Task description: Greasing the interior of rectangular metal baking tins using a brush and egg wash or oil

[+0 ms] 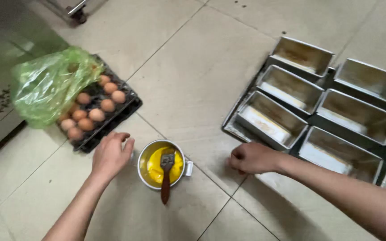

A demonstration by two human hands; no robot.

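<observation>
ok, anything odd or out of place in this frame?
Yes: everything sits on the tiled floor. The egg tray, half under a green plastic bag, the metal cup of yellow liquid with a brush left in it, and loaf tins. No spills visible.

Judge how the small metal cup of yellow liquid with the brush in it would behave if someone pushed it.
The metal cup would probably slide easily on the smooth floor tile. The yellow liquid could slosh. The brush overhangs the rim, so it might tip out.
</observation>
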